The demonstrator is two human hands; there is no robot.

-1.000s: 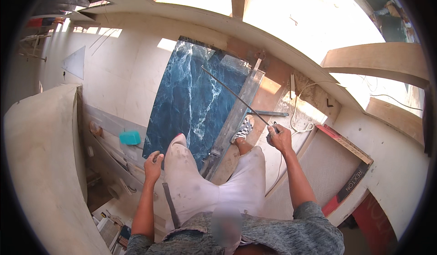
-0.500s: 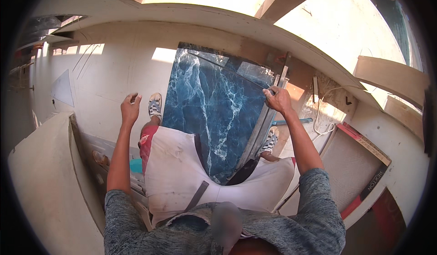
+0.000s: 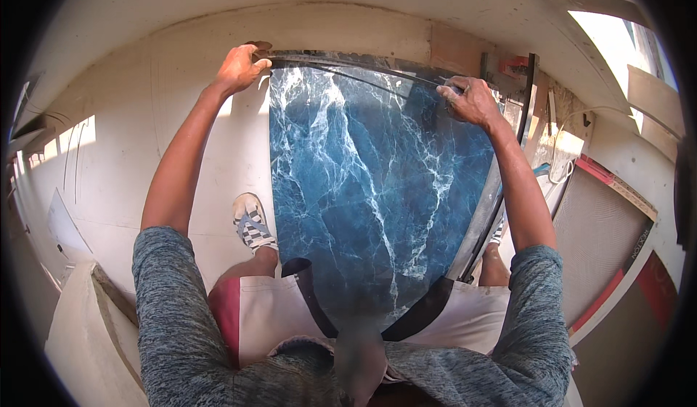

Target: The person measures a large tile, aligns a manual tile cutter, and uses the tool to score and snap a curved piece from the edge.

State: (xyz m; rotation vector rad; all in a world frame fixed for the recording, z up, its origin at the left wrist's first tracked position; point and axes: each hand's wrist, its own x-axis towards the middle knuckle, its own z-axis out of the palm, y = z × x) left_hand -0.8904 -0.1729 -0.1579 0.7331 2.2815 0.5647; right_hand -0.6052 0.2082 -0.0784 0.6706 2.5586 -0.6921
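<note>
- Currently, our right hand has thumb and fingers clamped on the near-right end of a thin rod.
- Our left hand is at the rod's other end, by the far left corner of the blue tile; we cannot tell whether its fingertips pinch the rod or merely steady it.
- The two hands are well apart, with the rod spanning between them over the tile's far strip. Its dark shadow falls on the tile, on our side of the rod.
- The tile lies flat, reaching from below both hands back toward our legs, its white veins running our way.
- Below our right hand, along the tile's right side, runs a grey metal rail. Below our left hand, a checked shoe stands on the pale floor, just beside the tile's left edge.
- To handle the rod well here, we would judge its line by the rod itself, not by the shadow, and look from straight above.
- We do best with a light, even hold at both ends, since a rod this slim would probably bow under a hard squeeze or push.
- Our left fingertips should settle its end at the corner first; our right hand can then make small adjustments without dragging it.
</note>
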